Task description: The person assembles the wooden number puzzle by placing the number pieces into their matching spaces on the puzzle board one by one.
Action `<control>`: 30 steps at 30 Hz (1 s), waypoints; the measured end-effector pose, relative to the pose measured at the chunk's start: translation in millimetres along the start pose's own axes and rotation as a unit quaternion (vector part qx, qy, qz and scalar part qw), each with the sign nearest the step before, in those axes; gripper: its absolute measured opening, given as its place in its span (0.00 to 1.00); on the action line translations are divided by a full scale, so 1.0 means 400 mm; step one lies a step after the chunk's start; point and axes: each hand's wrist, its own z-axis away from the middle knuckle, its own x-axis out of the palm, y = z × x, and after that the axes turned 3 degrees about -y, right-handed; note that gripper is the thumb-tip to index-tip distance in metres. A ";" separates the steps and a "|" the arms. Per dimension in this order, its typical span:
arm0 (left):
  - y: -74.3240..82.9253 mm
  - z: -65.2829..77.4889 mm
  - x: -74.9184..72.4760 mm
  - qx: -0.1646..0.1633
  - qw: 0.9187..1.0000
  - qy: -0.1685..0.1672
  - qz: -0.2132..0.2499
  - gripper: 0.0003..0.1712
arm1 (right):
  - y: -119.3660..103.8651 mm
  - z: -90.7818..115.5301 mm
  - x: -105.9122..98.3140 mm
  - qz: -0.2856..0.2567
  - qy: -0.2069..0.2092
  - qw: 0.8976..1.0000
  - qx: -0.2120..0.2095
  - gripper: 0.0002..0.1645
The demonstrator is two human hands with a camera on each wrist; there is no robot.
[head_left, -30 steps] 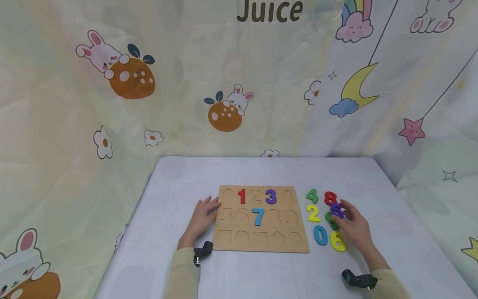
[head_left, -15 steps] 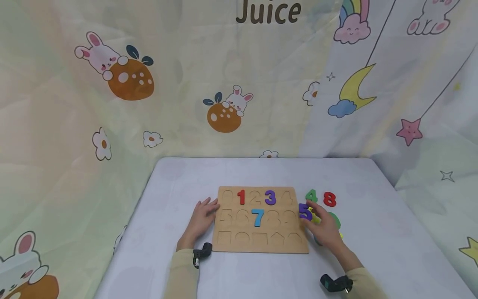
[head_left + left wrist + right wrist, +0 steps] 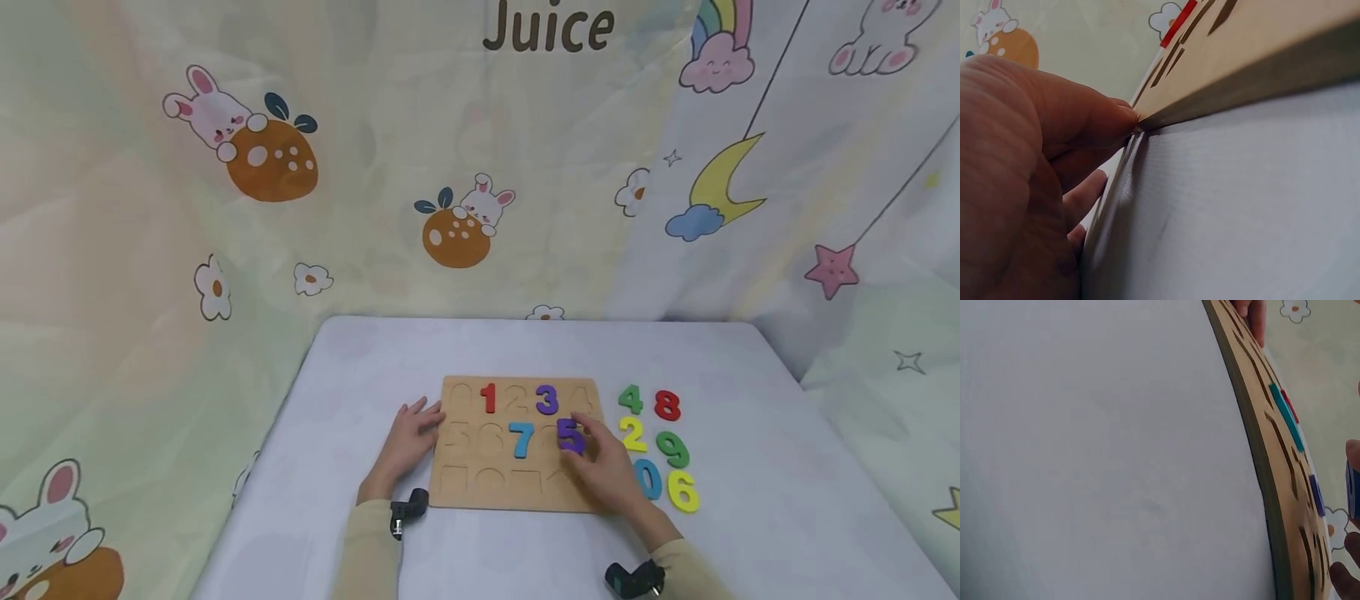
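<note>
My right hand pinches a purple number 5 between thumb and fingers, held over the right part of the wooden number board. In the right wrist view only the edge of the 5 and some fingertips show, raised off the board. A red 1, a purple 3 and a blue 7 lie on the board. My left hand rests at the board's left edge, its fingertips touching the rim; the left wrist view shows the thumb against that edge.
Right of the board lie loose numbers: a green 4, red 8, yellow 2, green 9, blue 0 and yellow 6. A white table carries everything, with a printed curtain behind.
My right hand has carried the purple 5 leftward from the loose numbers to above the board's right part. The left hand stays at the board's left edge.
</note>
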 end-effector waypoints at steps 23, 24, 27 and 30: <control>-0.010 0.000 0.009 0.039 0.997 0.016 -0.060 0.25 | -0.097 -0.032 0.142 -0.031 -0.005 0.999 -0.014 0.37; -0.009 0.000 0.009 0.039 0.997 0.016 -0.064 0.26 | -0.098 -0.035 0.144 -0.031 -0.005 0.999 -0.015 0.37; -0.005 -0.002 0.009 0.043 0.996 0.016 -0.070 0.26 | -0.101 -0.045 0.154 -0.023 -0.006 0.999 -0.022 0.37; -0.006 -0.003 0.010 0.043 0.997 0.014 -0.068 0.27 | -0.105 -0.051 0.166 -0.010 -0.011 1.000 -0.021 0.37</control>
